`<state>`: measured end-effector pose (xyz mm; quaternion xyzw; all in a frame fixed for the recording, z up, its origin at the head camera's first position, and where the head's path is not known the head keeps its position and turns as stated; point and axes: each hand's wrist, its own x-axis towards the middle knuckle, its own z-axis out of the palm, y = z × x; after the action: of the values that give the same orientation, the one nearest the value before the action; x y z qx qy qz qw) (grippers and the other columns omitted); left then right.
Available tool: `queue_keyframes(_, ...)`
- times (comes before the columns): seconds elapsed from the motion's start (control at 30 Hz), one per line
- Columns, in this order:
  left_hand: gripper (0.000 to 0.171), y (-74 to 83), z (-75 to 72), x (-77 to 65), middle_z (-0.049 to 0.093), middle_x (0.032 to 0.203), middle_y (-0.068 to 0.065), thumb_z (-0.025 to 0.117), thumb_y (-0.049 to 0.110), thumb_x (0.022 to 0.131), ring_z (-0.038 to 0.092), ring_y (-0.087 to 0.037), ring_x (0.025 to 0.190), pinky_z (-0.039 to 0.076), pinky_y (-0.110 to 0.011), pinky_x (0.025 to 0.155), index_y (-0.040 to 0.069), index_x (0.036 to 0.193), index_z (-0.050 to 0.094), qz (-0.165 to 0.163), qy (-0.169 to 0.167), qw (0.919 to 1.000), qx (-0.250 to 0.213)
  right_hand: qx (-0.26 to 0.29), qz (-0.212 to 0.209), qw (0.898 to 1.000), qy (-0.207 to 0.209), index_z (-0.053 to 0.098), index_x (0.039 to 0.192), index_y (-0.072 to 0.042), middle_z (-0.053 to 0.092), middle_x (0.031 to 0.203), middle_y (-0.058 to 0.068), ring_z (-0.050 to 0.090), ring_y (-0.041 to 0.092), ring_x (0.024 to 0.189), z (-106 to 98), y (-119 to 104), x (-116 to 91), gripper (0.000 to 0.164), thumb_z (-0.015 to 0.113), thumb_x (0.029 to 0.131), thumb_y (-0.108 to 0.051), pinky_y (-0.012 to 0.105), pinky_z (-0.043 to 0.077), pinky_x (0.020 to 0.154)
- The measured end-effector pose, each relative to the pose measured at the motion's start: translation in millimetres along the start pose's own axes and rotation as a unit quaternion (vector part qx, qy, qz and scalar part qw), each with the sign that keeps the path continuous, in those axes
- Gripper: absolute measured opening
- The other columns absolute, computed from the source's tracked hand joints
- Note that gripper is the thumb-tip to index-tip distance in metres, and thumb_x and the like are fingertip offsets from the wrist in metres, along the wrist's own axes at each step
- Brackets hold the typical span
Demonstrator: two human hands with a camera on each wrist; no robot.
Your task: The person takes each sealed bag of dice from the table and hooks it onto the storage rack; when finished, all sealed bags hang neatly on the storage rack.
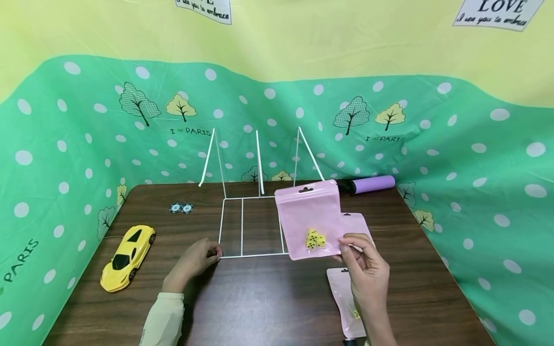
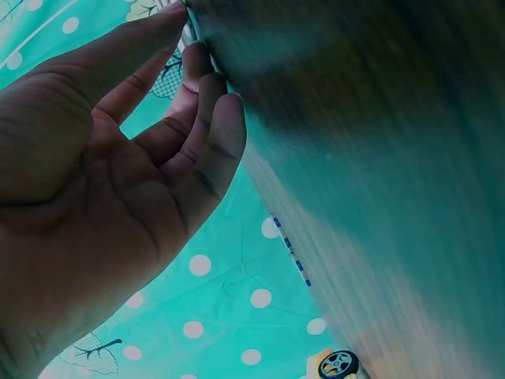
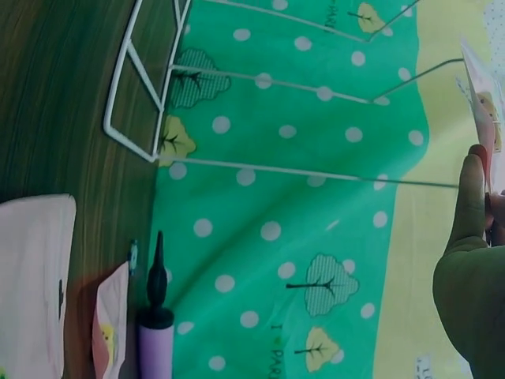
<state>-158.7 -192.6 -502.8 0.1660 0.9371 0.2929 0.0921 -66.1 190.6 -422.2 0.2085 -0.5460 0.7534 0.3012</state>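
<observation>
A white wire display rack (image 1: 264, 255) stands on the dark wooden table, with three hooks rising at its back. My left hand (image 1: 194, 263) pinches the rack's front left corner between thumb and forefinger. In the left wrist view the other fingers (image 2: 229, 130) are bent beside the table. Raised over the rack's right side is a pink zip bag (image 1: 305, 211) with several yellow dice (image 1: 315, 239) inside. My right hand (image 1: 369, 276) pinches this bag by its lower right edge. The bag hides part of the rack's right side.
Behind the held bag lies another pink bag (image 1: 358, 222); a third (image 1: 342, 288) is partly under the right forearm. A purple hand pump (image 1: 373, 184) lies at the back right. At left are a yellow toy car (image 1: 129, 257) and two poker chips (image 1: 187, 208). A patterned curtain (image 1: 277, 101) surrounds the table.
</observation>
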Motion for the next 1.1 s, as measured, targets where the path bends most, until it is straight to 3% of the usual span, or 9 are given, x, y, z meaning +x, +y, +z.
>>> queue_keyframes(0.37,0.014,-8.3,0.0,-3.4,0.058,0.087,0.002,0.077,0.001,0.096,0.053,-0.013,0.081,0.047,-0.035,0.074,0.011,0.089,0.071,0.024,0.009,0.9994,-0.024,0.005,-0.006,0.999,-0.033,0.063,0.110,0.027,0.066,0.114,0.015,0.075,0.013,0.094,21.7,8.7,-1.5,0.022,0.052,0.093,0.035,0.025,0.061,0.079)
queue_keyframes(0.67,0.008,-16.0,-9.9,-16.1,0.064,0.095,0.000,0.079,0.004,0.097,0.060,-0.012,0.085,0.052,-0.033,0.076,0.010,0.099,0.074,0.043,0.037,0.9961,-0.067,0.003,0.001,0.999,-0.047,0.068,0.112,0.018,0.065,0.114,0.017,0.074,0.013,0.095,32.0,13.1,-2.1,0.027,0.053,0.094,0.032,0.025,0.061,0.080)
queue_keyframes(0.93,0.011,-2.2,-30.4,-32.7,0.066,0.101,0.000,0.076,0.002,0.099,0.065,-0.016,0.092,0.057,-0.042,0.083,0.009,0.106,0.075,0.051,0.051,0.9947,-0.074,0.003,0.007,0.999,-0.050,0.068,0.111,0.018,0.065,0.114,0.015,0.073,0.013,0.096,35.8,16.9,-4.4,0.026,0.053,0.094,0.032,0.026,0.062,0.079)
queue_keyframes(1.1,0.010,9.3,-41.9,-38.1,0.066,0.103,-0.001,0.078,0.006,0.099,0.065,-0.018,0.094,0.057,-0.040,0.082,0.009,0.109,0.076,0.055,0.060,0.9935,-0.080,-0.013,0.022,0.999,-0.045,0.065,0.109,0.023,0.067,0.113,0.012,0.075,0.011,0.093,40.8,17.1,-4.9,0.021,0.054,0.093,0.032,0.029,0.062,0.078)
